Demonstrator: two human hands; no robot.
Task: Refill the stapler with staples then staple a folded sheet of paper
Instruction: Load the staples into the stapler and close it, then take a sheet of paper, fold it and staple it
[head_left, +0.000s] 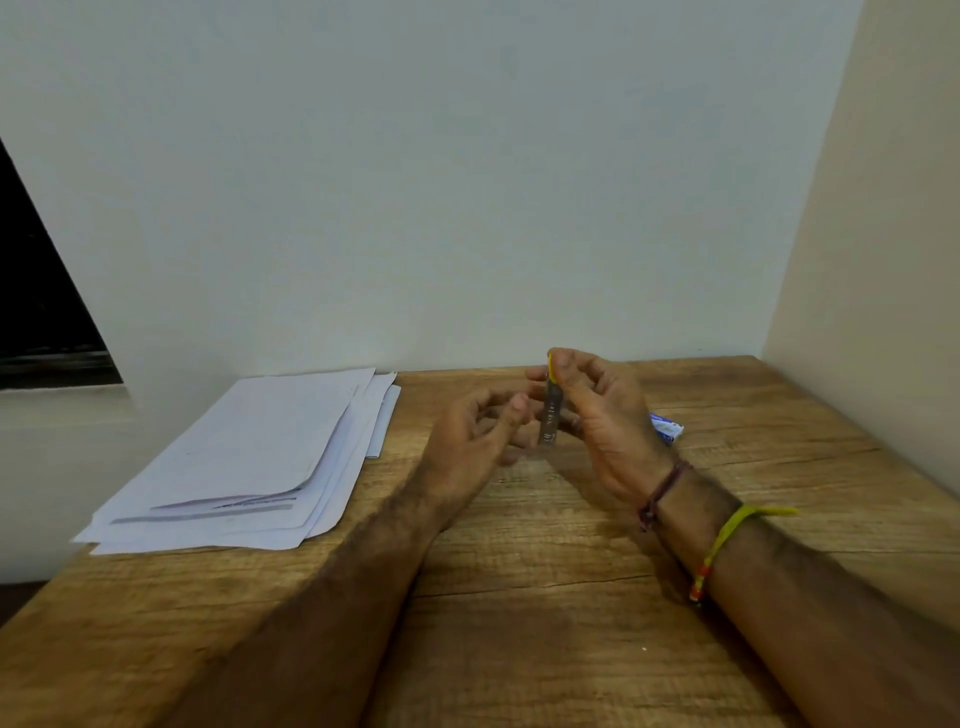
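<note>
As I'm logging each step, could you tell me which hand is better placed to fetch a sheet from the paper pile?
Probably the left hand: it holds nothing and is nearer the paper pile; the right hand grips the stapler.

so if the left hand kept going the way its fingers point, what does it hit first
Most likely the stapler, held upright by the right hand. The left hand points its fingers at it across a small gap, though depth is hard to judge.

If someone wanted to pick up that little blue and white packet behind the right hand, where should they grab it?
Probably by its free right end, coming from the right. The blue and white packet lies flat on the wooden table, and its left part is hidden behind the right hand, which holds the stapler upright.
</note>
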